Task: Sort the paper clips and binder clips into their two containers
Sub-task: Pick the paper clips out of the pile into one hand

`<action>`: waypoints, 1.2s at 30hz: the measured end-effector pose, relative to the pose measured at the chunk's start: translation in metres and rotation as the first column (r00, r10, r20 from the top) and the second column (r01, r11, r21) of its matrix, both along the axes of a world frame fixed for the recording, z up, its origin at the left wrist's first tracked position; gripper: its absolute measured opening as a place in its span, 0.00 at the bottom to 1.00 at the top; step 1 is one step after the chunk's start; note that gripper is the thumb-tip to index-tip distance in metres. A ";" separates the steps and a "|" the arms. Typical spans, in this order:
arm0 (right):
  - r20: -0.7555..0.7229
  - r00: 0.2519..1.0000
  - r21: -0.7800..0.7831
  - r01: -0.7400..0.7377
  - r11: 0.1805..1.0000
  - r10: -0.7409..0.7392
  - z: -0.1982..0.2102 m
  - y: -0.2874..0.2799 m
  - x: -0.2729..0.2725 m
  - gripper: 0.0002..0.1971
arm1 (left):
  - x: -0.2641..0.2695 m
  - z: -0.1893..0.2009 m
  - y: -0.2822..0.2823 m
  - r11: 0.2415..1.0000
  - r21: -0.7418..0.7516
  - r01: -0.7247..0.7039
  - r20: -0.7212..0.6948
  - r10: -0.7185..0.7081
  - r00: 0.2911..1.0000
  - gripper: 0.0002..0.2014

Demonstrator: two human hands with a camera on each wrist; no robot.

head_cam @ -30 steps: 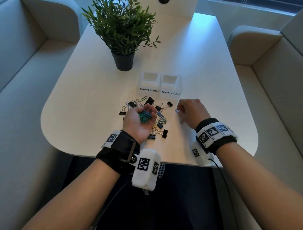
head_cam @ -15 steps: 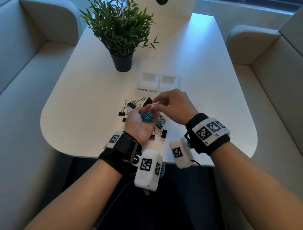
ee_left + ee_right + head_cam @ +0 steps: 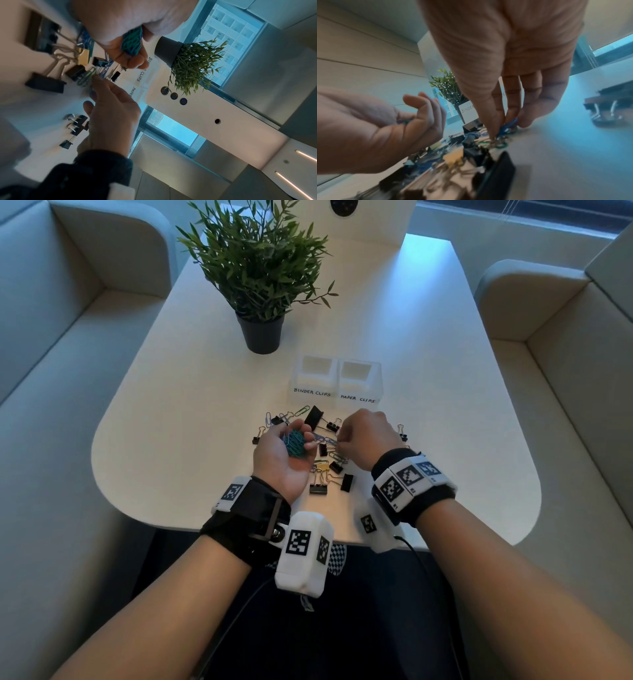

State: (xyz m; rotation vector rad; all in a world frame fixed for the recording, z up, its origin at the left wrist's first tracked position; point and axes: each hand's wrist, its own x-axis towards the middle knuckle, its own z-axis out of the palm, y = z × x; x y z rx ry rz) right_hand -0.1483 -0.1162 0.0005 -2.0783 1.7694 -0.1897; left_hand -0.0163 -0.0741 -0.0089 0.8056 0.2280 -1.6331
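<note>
My left hand is cupped palm-up just on my side of the "BINDER CLIPS" container, fingers curled loosely round a bundle of teal and blue paper clips that sits in the palm. In the left wrist view the same bundle shows between the fingers and the heel of the hand.

My right hand reaches down into the loose pile that lies on the table in front of that container. In the right wrist view the thumb and first fingers come together narrowly on a blue paper clip, pinching it where it touches the tabletop; green and silver clips lie tangled just beneath the fingertips.

The "PAPER CLIPS" container stands touching the binder one on its right side. I cannot tell from here what either holds.

The pile, nearer to me than the binder container, is a mix: black binder clips of several sizes, one yellow binder clip, and loose paper clips in blue, green and silver. A few small black binder clips lie apart to the right of my right hand.

Beyond the binder container, farther from me, stands a potted plant in a dark pot.
</note>
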 end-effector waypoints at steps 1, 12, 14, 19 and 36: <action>0.003 1.000 0.013 -0.001 1.000 0.001 0.000 -0.001 -0.001 0.02 | 0.000 0.000 0.000 1.000 0.000 -0.002 0.004 0.002 1.000 0.13; 0.221 0.973 -0.016 0.067 0.998 -0.062 0.021 -0.004 -0.023 0.03 | -0.006 0.000 0.001 0.999 -0.021 -0.025 0.032 0.026 0.999 0.09; 0.272 0.962 -0.044 0.009 0.999 0.003 0.033 -0.001 -0.016 0.04 | -0.009 0.001 -0.001 0.999 -0.030 -0.022 0.047 0.023 0.999 0.09; 0.327 0.938 -0.043 -0.110 0.993 0.119 0.045 0.008 -0.002 0.07 | -0.014 -0.002 -0.004 0.999 -0.028 -0.040 -0.030 0.039 0.999 0.11; -0.010 0.999 -0.014 0.040 0.999 -0.040 -0.004 0.008 -0.011 0.05 | -0.009 0.000 -0.001 0.999 -0.015 -0.031 -0.043 0.030 0.999 0.17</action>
